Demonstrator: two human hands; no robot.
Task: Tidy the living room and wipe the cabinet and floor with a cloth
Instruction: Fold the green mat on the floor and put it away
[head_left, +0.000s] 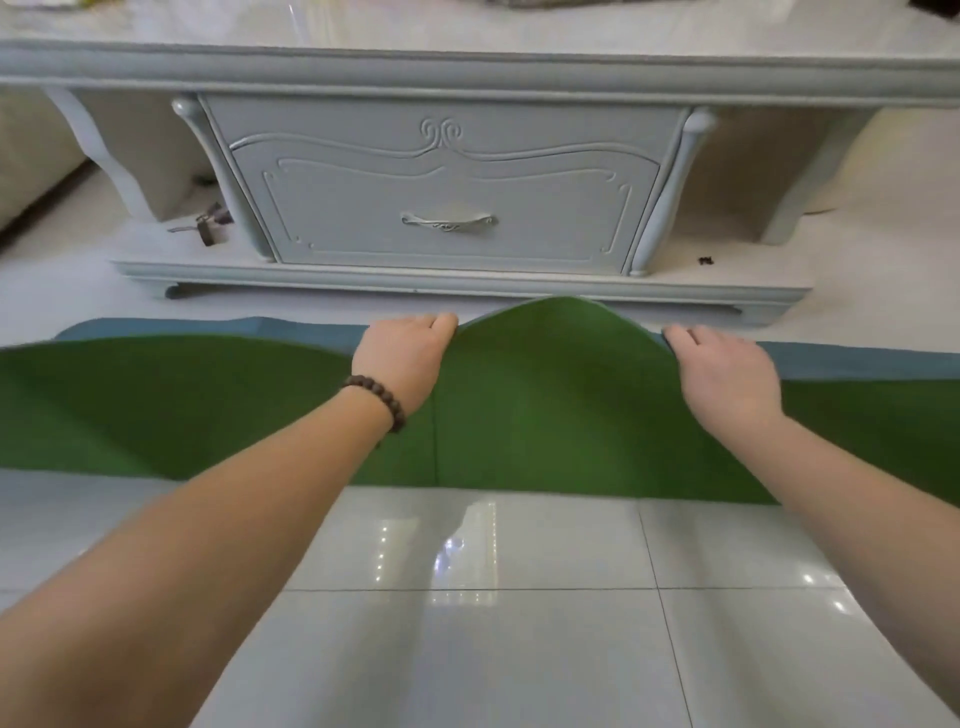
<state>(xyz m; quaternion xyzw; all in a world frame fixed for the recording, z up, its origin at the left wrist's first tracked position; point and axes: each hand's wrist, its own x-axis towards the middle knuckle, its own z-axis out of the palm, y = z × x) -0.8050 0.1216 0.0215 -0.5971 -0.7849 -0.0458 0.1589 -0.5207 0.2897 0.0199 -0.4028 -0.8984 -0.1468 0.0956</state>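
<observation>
Glossy tiled floor, left hand and right hand fingers gripping green mat before cabinet.

Padlock on the lower shelf; beaded bracelet.

Near floor tiles open, free passage. Green mat humps up just before the cabinet base, narrowing the gap there. Side recesses open; left one holds a padlock, right shelf a small dark bit.
</observation>
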